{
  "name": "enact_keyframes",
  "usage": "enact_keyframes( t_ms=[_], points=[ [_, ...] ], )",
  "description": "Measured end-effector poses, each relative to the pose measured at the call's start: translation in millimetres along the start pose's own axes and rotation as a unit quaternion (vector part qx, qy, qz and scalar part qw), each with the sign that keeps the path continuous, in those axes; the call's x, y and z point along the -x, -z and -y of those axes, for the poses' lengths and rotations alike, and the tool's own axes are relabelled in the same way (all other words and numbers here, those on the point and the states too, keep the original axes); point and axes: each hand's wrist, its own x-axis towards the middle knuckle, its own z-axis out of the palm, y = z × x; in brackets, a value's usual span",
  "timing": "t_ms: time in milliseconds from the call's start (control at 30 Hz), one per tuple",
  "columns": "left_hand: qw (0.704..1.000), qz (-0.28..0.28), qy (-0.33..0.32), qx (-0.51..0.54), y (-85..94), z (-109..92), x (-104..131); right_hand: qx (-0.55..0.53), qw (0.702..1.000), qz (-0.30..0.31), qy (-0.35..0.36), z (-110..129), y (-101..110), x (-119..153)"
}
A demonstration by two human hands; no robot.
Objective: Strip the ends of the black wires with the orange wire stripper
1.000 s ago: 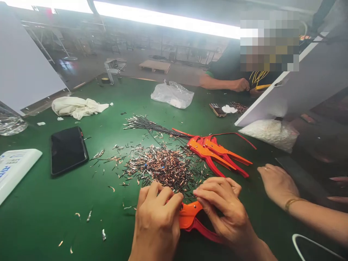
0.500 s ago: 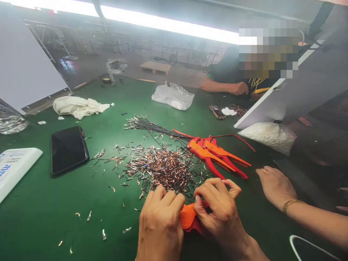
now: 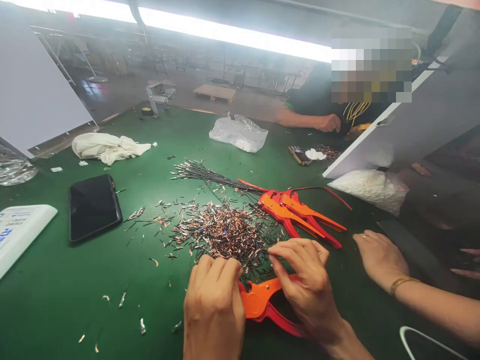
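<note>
Green table (image 3: 45, 310) is filling the head view, wire scraps (image 3: 228, 235) lying just far of both hands. Red-orange pliers (image 3: 258, 300) are showing between these hands, their long axis running left to right, handles spreading rightward. Left hand (image 3: 214, 305), nearer to the pliers' head, is covering this end, knuckles up; its grip is hidden, so I cannot tell it. Right hand (image 3: 315, 280) is arching above the handles, thumb and forefinger tips pointing left, close together; whether they are pinching something, I cannot tell.

Shows bare left hand (image 3: 213, 307), lower centre of frame, with rounded knuckles (image 3: 221, 290); bare right hand (image 3: 305, 282), right of it, with uncovered wrist (image 3: 337, 327).
</note>
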Motion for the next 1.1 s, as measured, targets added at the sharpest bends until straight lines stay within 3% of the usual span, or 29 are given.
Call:
enact_keyframes(
  t_ms=[267,667,1100],
  points=[
    [0.999,0.015,-0.013,0.027,-5.0,-8.3,1.7,-0.043,0.995,0.039,0.076,11.9,-1.4,-1.4],
    [1.0,0.006,-0.001,-0.006,-7.8,-11.6,1.4,-0.05,0.997,0.004,0.053,13.2,1.7,-1.3],
    [0.986,-0.138,0.006,0.094,3.4,-29.4,11.7,0.011,0.999,0.011,0.041,4.3,7.0,0.7]
  ],
)
